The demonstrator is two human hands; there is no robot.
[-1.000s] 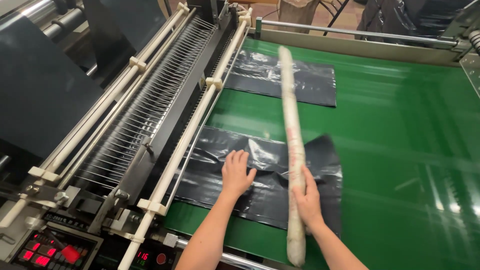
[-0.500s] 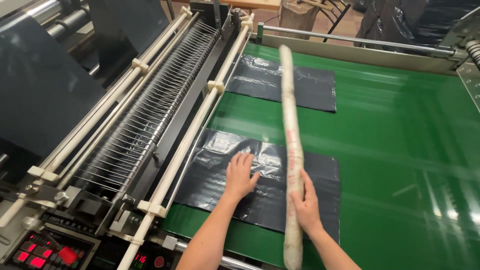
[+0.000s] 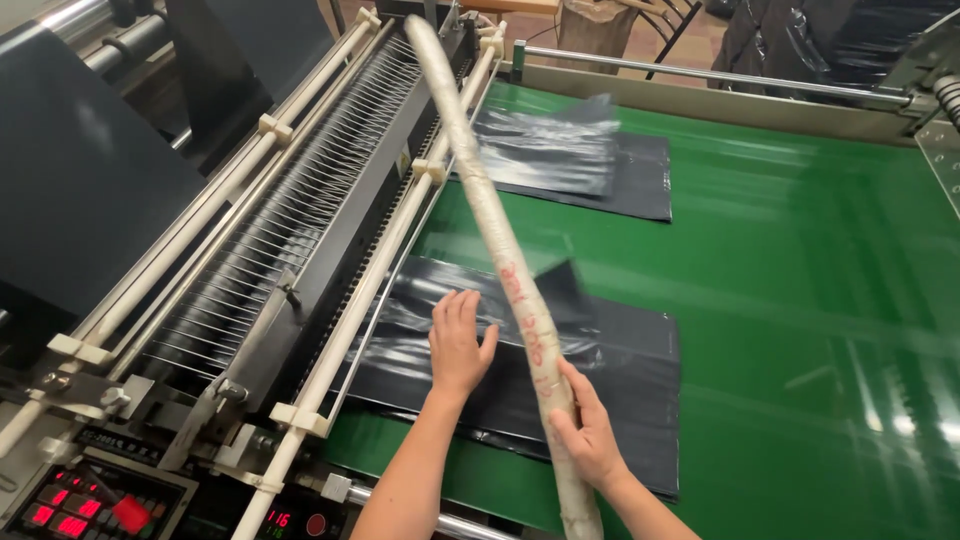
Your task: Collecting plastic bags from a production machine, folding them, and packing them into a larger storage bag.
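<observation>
Pressing flat, the left hand (image 3: 458, 345) lies palm down with fingers spread apart on the near stack of black plastic bags (image 3: 600, 385), which rests on the green belt (image 3: 800, 300). Right hand (image 3: 588, 440) has its fingers clamped round the low end of a long pale stick (image 3: 490, 220); the stick slants up past the fingertips, over the bags and toward the machine rails (image 3: 380, 270). Step in hand looks like squaring and holding the stack. Judged next need: lower the stick across the bags just beyond the left fingertips, keeping the palm pinned. A second bag stack (image 3: 580, 160) lies well beyond both hands. Both forearms reach forward, wrists low.
</observation>
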